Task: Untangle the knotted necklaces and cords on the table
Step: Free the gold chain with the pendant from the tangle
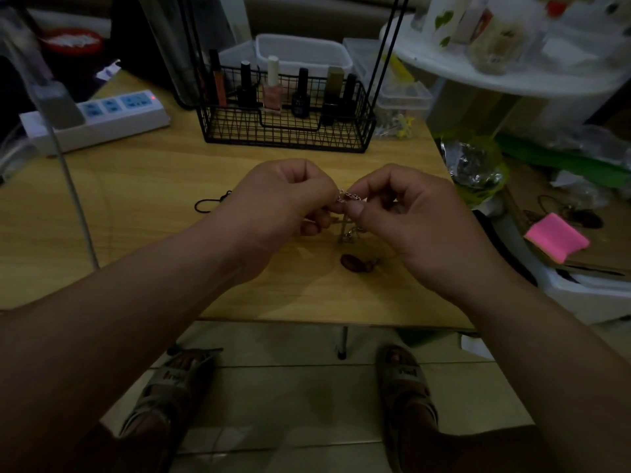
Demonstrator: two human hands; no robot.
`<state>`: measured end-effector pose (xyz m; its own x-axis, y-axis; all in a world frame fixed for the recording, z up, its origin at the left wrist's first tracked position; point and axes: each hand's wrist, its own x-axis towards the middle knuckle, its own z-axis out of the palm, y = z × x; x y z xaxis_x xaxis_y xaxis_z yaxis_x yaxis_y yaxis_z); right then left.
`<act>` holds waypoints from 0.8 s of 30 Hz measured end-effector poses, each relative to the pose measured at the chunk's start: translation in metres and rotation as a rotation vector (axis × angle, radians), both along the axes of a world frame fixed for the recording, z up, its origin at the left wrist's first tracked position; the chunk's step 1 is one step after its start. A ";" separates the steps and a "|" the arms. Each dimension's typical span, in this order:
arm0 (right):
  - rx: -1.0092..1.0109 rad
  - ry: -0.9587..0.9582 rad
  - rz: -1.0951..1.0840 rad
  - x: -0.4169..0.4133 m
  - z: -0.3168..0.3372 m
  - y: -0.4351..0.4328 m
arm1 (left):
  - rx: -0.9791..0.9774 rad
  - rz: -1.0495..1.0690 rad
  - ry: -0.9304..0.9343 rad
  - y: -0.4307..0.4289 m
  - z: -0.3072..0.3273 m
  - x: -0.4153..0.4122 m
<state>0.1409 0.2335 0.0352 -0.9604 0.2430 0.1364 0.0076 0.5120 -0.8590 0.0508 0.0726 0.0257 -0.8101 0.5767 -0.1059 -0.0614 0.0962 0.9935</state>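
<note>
Fingers (356, 210) of the left hand (280, 206) and right hand (420, 220) pinch the silver chain (345, 195) close together above the surface (153, 206), probably to tease its knot apart while the slack dangles near a brown pendant (351, 262), a black cord (209, 203) lying further left.

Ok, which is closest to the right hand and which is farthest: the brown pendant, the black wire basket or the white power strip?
Measured from the right hand, which pinches the silver chain together with the left hand:
1. Brown pendant, lying just below the hand.
2. Black wire basket, behind, toward the back.
3. White power strip, far off at the back left.
</note>
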 end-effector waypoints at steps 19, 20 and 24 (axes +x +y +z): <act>-0.181 -0.110 0.090 0.005 0.003 0.010 | 0.132 -0.058 -0.208 0.003 -0.003 -0.002; -0.164 -0.106 0.097 0.005 0.003 0.008 | 0.128 -0.063 -0.202 0.003 -0.004 -0.002; -0.155 -0.109 0.080 0.002 0.002 0.004 | 0.117 -0.065 -0.191 0.003 -0.003 -0.003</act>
